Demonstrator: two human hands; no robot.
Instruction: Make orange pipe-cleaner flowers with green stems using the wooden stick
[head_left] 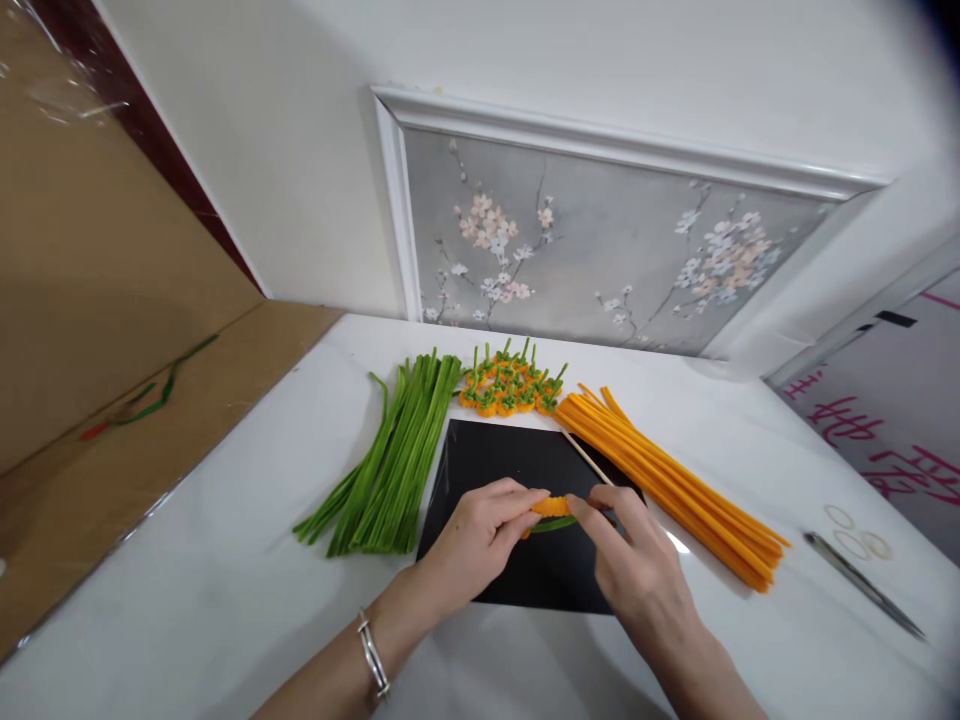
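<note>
Between my two hands, over the black board [517,460], is a coiled orange pipe cleaner [553,507]. My left hand [480,530] pinches its left end between thumb and fingers. With its fingertips closed, my right hand [637,550] grips the other end. A green pipe cleaner [553,524] runs just beneath the coil; how it joins the orange piece is hidden by my fingers. Beyond the hands, a thin wooden stick [589,458] lies across the board's upper right part.
A bundle of green pipe cleaners [401,460] lies left of the board, an orange bundle [675,485] right. Several small orange-and-green pieces [510,380] are grouped behind it. Tweezers [862,583] and rubber bands [851,543] lie far right. A wall with a framed floral panel [585,240] bounds the back.
</note>
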